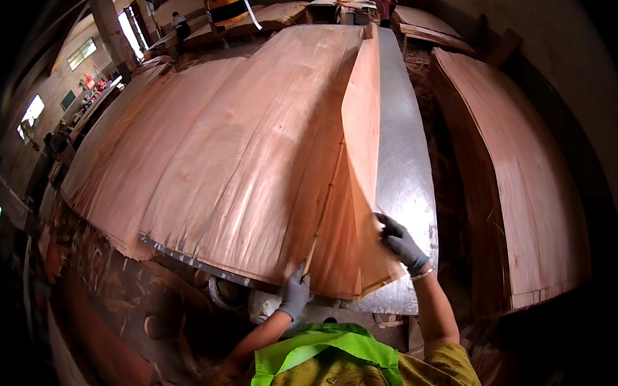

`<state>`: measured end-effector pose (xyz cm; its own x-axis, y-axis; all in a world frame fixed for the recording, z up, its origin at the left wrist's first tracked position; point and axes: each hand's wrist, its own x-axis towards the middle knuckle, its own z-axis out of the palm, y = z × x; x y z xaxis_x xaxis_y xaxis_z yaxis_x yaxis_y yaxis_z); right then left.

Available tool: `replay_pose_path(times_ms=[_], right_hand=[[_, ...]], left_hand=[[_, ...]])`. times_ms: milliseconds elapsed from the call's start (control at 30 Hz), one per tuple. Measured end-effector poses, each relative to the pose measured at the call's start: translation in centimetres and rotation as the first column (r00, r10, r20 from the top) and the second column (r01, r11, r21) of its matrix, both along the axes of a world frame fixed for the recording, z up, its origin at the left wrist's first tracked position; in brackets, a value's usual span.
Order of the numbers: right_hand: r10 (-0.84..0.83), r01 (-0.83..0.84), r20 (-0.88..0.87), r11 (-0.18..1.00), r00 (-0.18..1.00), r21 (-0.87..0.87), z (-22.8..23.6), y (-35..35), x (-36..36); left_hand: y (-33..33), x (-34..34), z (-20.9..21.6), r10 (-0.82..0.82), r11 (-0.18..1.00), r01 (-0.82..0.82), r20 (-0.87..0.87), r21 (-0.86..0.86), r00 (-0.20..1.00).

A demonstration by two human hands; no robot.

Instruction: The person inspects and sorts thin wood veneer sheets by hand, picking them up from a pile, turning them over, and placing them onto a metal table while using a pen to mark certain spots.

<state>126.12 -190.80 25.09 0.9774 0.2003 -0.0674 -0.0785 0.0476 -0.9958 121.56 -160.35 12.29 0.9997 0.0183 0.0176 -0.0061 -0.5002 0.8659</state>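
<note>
Workshop table [407,163] was covered with veneer. A narrow veneer strip [359,161], running lengthwise away from the near edge, was pinched there by the left hand [295,294]; its right edge was gripped by the right hand [402,244].

Veneer sheet [354,195]: thin reddish wood, visible grain, slight sheen, edges ragged. Stacked veneer [221,148] under it: same wood, smooth-ish, streaky. Table top [403,162]: bare grey metal, dull brushed look, scuffed. Left hand [295,294] and right hand [401,243]: grey knit cloth gloves, matt. Side veneer pile [523,182]: rougher, dusty, frayed edges. Vest [316,348]: bright green synthetic cloth.
</note>
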Motion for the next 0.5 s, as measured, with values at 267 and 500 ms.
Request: replay_pose_path(times_ms=[267,500], right_hand=[[-0.391,0.368,-0.187,0.918,0.901,-0.146,-6.0,-9.7,-7.4],[-0.632,0.588,-0.036,0.739,0.774,-0.329,-17.3,-14.8,-11.5]], left_hand=[[-4.4,6.6,1.1,-0.052,0.995,0.041,0.126,0.086,0.991],[-6.5,9.8,2.0,-0.074,0.996,0.070,0.064,0.062,0.995]])
